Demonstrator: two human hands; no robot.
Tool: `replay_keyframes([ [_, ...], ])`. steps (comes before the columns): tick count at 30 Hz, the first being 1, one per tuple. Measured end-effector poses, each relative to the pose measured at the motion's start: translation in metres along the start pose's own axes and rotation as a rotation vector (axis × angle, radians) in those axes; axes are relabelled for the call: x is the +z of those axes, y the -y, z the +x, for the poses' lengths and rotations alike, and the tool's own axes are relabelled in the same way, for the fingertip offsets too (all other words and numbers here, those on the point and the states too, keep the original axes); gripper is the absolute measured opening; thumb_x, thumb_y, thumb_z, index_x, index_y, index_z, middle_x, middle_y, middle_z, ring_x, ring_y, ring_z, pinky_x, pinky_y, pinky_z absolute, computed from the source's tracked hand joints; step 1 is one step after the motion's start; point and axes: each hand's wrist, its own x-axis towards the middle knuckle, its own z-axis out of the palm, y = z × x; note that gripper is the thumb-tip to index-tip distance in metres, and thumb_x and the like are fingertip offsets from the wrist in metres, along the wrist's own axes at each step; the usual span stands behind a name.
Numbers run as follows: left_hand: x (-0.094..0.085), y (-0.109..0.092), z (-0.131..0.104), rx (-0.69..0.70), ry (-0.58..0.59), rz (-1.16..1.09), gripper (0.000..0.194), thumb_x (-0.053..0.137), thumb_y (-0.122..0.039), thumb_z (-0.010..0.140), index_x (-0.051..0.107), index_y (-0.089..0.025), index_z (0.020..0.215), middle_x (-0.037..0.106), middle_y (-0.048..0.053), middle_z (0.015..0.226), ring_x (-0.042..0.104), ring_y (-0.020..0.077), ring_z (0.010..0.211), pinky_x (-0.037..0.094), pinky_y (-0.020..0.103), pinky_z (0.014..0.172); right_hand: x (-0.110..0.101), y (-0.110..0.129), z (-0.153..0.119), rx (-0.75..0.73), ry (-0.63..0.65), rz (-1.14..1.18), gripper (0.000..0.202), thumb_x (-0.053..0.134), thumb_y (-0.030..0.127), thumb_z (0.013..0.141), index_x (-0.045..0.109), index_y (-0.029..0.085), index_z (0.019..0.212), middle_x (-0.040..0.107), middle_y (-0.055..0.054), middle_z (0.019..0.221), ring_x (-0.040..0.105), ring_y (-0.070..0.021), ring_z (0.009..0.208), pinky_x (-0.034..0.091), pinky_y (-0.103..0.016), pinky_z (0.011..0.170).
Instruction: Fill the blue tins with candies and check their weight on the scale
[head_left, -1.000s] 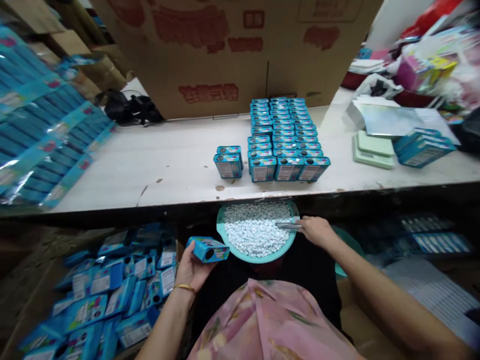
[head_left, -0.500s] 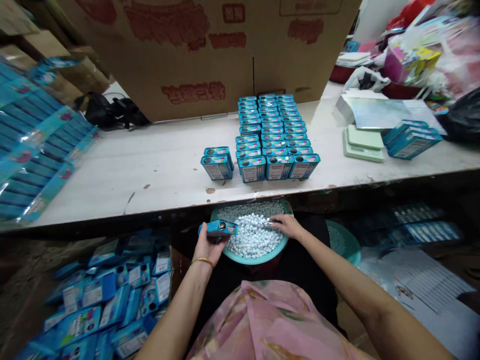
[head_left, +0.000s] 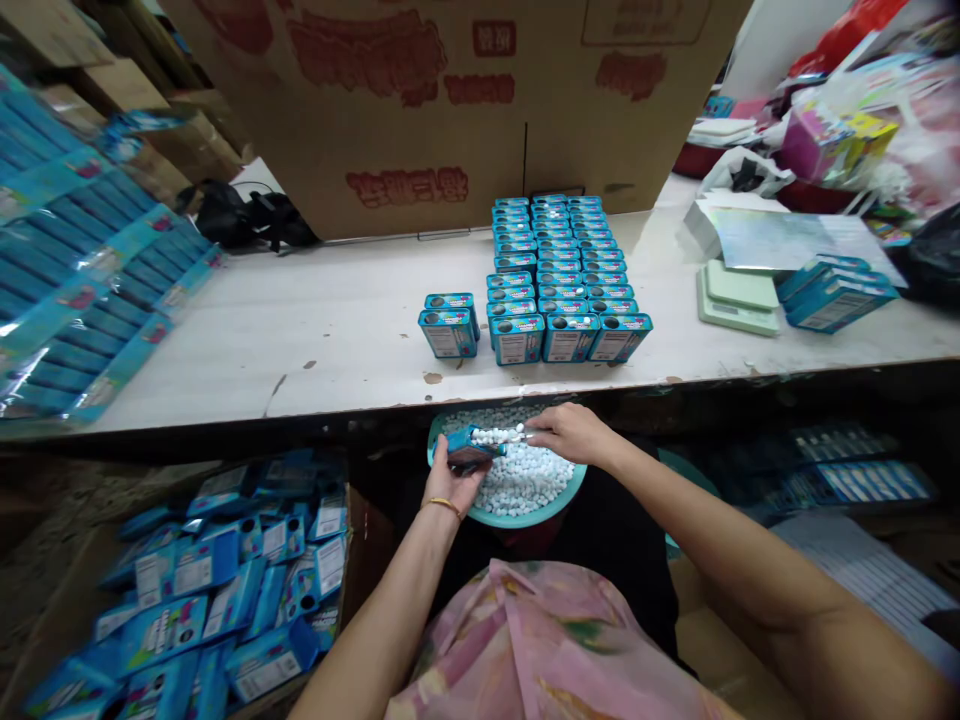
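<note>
My left hand [head_left: 454,488] is wrapped around a small blue box [head_left: 463,448], tilted over the left side of a turquoise basin [head_left: 519,520]. White pellets [head_left: 529,482] fill much of the basin. In my right hand [head_left: 576,433] is the handle of a small scoop [head_left: 528,435], mostly hidden by the fingers and its load. Its heap of white pellets lies at the top of the box. On the white table [head_left: 352,340], rows of upright blue boxes [head_left: 553,270] stand just beyond the basin, with a shorter row to their left.
A large carton [head_left: 420,130] stands behind the rows. Loose blue boxes [head_left: 217,590] fill a carton at the lower left, below wrapped stacks [head_left: 90,270]. A pale green scale [head_left: 739,298] sits at right beside more boxes [head_left: 836,292]. The table edge overhangs the basin.
My right hand has raised the scoop, heaped with pellets, from the basin and brought it left to the box. The box has tilted toward it. The view has shifted slightly.
</note>
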Motion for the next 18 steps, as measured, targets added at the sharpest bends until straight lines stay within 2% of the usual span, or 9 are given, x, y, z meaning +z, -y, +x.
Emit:
replay_keyframes([
  [3,0.002,0.002,-0.001,-0.014,-0.003,-0.008,0.028,0.049,-0.042,0.075,0.052,-0.014,0.080,0.055,0.009,0.084,0.057,0.0200,0.075,0.052,0.042,0.062,-0.016,0.025,0.004,0.051,0.037,-0.193,0.033,0.041,0.042,0.079,0.066,0.021,0.084,0.065,-0.008,0.089,0.058,-0.0229,0.087,0.040,-0.029,0.069],
  [6,0.001,0.002,0.000,-0.025,0.001,-0.005,0.029,0.049,-0.042,0.075,0.052,-0.014,0.081,0.055,0.010,0.085,0.057,0.0210,0.076,0.052,0.042,0.062,-0.028,0.049,0.009,0.050,0.050,-0.302,0.034,0.041,0.038,0.078,0.065,0.016,0.088,0.064,-0.014,0.090,0.058,-0.0255,0.086,0.041,-0.032,0.068],
  [9,0.000,0.000,0.002,-0.028,0.013,-0.014,0.029,0.050,-0.042,0.074,0.053,-0.014,0.083,0.055,0.010,0.087,0.057,0.0216,0.079,0.051,0.043,0.063,-0.038,0.056,0.006,0.032,0.053,-0.340,0.032,0.041,0.036,0.078,0.063,0.015,0.089,0.064,-0.014,0.088,0.058,-0.0247,0.084,0.041,-0.032,0.068],
  [11,-0.002,-0.002,0.002,-0.026,0.024,-0.024,0.029,0.050,-0.042,0.074,0.053,-0.015,0.084,0.055,0.010,0.089,0.056,0.0221,0.081,0.051,0.044,0.064,-0.040,0.046,-0.003,0.030,0.035,-0.340,0.032,0.039,0.036,0.079,0.063,0.017,0.089,0.064,-0.012,0.088,0.058,-0.0239,0.084,0.041,-0.032,0.068],
  [14,-0.006,-0.009,0.002,0.001,0.042,-0.038,0.027,0.052,-0.041,0.073,0.053,-0.016,0.083,0.055,0.010,0.092,0.056,0.0224,0.083,0.051,0.045,0.065,-0.028,0.008,-0.024,0.095,0.012,-0.323,0.029,0.038,0.036,0.081,0.060,0.022,0.093,0.063,-0.007,0.093,0.058,-0.0221,0.087,0.041,-0.030,0.069],
  [16,-0.010,-0.015,0.003,0.028,0.057,-0.029,0.025,0.053,-0.040,0.073,0.054,-0.016,0.080,0.055,0.009,0.092,0.056,0.0218,0.082,0.051,0.044,0.065,-0.006,-0.020,-0.035,0.183,0.022,-0.319,0.027,0.040,0.035,0.081,0.059,0.025,0.097,0.063,-0.005,0.095,0.058,-0.0212,0.085,0.041,-0.029,0.068],
  [18,-0.013,-0.018,0.005,0.029,0.069,0.002,0.024,0.052,-0.039,0.073,0.054,-0.016,0.078,0.055,0.009,0.090,0.056,0.0215,0.080,0.051,0.043,0.064,0.025,-0.040,-0.036,0.249,0.044,-0.313,0.026,0.042,0.033,0.081,0.058,0.024,0.099,0.063,-0.005,0.093,0.059,-0.0209,0.083,0.042,-0.028,0.067],
])
